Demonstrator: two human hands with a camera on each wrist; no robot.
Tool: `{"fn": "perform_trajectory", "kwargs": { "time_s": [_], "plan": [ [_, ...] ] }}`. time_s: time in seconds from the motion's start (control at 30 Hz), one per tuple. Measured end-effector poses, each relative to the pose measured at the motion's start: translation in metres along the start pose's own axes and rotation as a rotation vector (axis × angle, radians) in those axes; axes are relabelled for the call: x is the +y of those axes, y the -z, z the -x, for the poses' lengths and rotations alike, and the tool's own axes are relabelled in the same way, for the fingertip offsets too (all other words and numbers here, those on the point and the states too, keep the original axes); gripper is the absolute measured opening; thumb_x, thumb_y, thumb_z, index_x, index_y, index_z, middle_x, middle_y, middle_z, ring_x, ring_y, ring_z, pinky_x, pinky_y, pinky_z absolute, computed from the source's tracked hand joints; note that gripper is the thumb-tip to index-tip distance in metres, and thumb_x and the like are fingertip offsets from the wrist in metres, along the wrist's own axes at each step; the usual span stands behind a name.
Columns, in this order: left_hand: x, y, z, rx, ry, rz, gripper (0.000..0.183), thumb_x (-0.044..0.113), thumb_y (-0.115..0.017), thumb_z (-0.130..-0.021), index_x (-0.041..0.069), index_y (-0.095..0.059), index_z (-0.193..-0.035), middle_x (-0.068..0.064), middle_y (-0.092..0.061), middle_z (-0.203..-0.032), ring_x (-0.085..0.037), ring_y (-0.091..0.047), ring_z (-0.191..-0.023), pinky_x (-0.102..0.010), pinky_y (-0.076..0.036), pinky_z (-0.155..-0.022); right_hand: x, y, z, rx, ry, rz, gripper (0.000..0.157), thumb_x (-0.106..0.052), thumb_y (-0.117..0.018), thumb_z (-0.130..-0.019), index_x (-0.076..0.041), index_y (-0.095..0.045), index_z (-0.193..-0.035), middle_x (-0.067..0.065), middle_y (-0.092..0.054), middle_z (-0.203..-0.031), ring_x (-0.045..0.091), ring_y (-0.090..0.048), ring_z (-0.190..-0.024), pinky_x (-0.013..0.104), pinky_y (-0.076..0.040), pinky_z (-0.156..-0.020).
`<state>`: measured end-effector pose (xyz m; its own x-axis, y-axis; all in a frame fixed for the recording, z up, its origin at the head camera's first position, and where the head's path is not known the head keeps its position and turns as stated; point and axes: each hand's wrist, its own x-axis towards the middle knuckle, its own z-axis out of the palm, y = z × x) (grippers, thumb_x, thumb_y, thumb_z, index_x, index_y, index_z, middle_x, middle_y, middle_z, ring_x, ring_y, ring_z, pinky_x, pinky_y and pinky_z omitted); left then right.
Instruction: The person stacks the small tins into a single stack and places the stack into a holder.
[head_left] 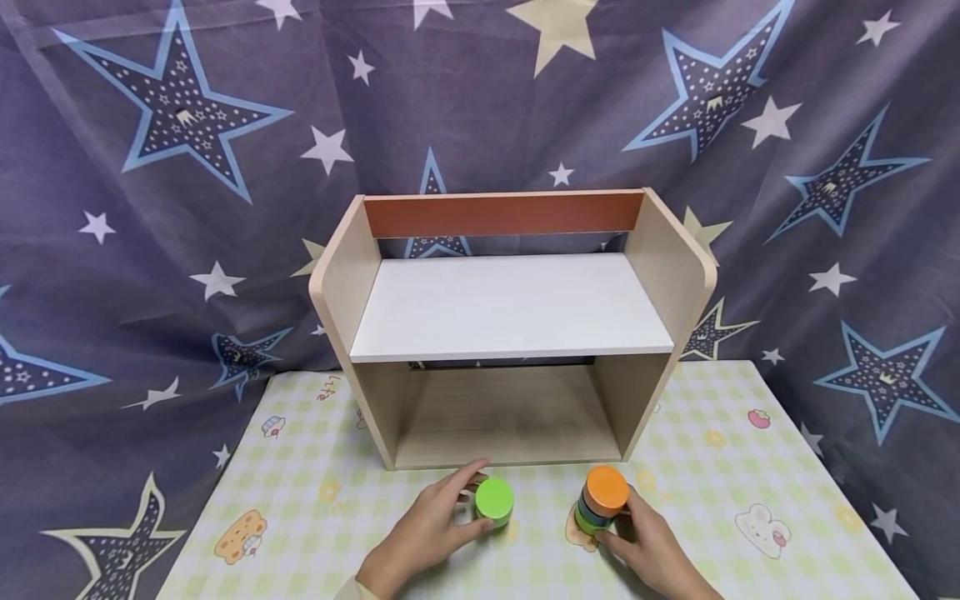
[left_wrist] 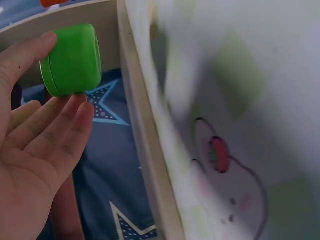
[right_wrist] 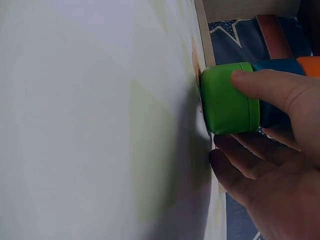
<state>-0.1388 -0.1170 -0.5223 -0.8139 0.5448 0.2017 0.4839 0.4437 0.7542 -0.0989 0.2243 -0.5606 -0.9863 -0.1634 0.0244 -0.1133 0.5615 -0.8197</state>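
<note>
My left hand (head_left: 431, 521) holds a small green round container (head_left: 494, 500) between thumb and fingers, in front of the shelf. In the left wrist view a gap shows between this green container (left_wrist: 75, 60) and the tabletop. To the right, my right hand (head_left: 647, 542) grips a stack of similar containers standing on the table. The orange container (head_left: 607, 488) is at the top, a dark blue container (right_wrist: 272, 90) in the middle and another green container (right_wrist: 227, 100) at the bottom. In the right wrist view, the thumb (right_wrist: 265, 87) lies on the bottom green one.
Behind both hands stands a wooden shelf unit with a white middle board (head_left: 510, 308) and a reddish-brown back rail (head_left: 506, 215). A checked cloth with cartoon prints covers the table (head_left: 300, 492). A dark star-patterned curtain (head_left: 480, 108) hangs behind.
</note>
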Motion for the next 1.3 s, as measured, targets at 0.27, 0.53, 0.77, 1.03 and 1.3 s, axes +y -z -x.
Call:
{"fn": "perform_trajectory", "kwargs": {
  "time_s": [0.27, 0.53, 0.77, 1.03, 1.3],
  "plan": [
    [0.011, 0.004, -0.008, 0.030, -0.082, -0.039, 0.079, 0.020, -0.083, -0.085, 0.012, -0.039, -0.151, -0.002, -0.062, -0.130, -0.014, -0.060, -0.115, -0.031, -0.057, -0.088, 0.000, 0.000, 0.001, 0.011, 0.032, -0.010, 0.064, -0.009, -0.081, -0.085, -0.007, -0.048, -0.140, 0.007, -0.062, -0.130, 0.029, -0.059, -0.116, 0.041, -0.055, -0.092],
    [0.019, 0.007, -0.019, 0.016, -0.106, -0.054, 0.080, 0.020, -0.083, -0.085, 0.011, -0.038, -0.151, -0.002, -0.062, -0.130, -0.013, -0.061, -0.114, -0.029, -0.056, -0.088, 0.001, 0.000, 0.002, 0.010, 0.024, 0.001, 0.065, -0.004, -0.080, -0.084, -0.008, -0.048, -0.141, 0.004, -0.062, -0.129, 0.026, -0.059, -0.117, 0.040, -0.054, -0.093],
    [0.027, 0.009, -0.027, 0.016, -0.124, -0.064, 0.080, 0.026, -0.081, -0.087, 0.014, -0.037, -0.152, -0.003, -0.061, -0.131, -0.012, -0.061, -0.113, -0.024, -0.055, -0.088, 0.002, 0.001, 0.001, 0.003, 0.028, 0.012, 0.066, -0.005, -0.080, -0.084, -0.006, -0.047, -0.141, 0.004, -0.061, -0.130, 0.026, -0.059, -0.117, 0.040, -0.054, -0.093],
    [0.038, 0.009, -0.037, 0.021, -0.166, -0.071, 0.079, 0.026, -0.081, -0.087, 0.014, -0.038, -0.152, -0.003, -0.062, -0.130, -0.013, -0.064, -0.105, -0.028, -0.056, -0.088, 0.003, 0.001, 0.001, -0.008, 0.017, -0.009, 0.065, -0.006, -0.080, -0.084, -0.006, -0.047, -0.141, 0.006, -0.061, -0.130, 0.029, -0.060, -0.118, 0.041, -0.054, -0.092],
    [0.050, 0.007, -0.047, 0.000, -0.172, -0.089, 0.078, 0.030, -0.079, -0.088, 0.018, -0.037, -0.152, 0.000, -0.062, -0.129, -0.010, -0.064, -0.103, -0.023, -0.054, -0.087, 0.004, 0.001, 0.001, 0.000, 0.029, 0.001, 0.067, -0.007, -0.080, -0.085, -0.006, -0.046, -0.142, 0.006, -0.061, -0.131, 0.026, -0.059, -0.117, 0.040, -0.054, -0.092]
  ]
}}
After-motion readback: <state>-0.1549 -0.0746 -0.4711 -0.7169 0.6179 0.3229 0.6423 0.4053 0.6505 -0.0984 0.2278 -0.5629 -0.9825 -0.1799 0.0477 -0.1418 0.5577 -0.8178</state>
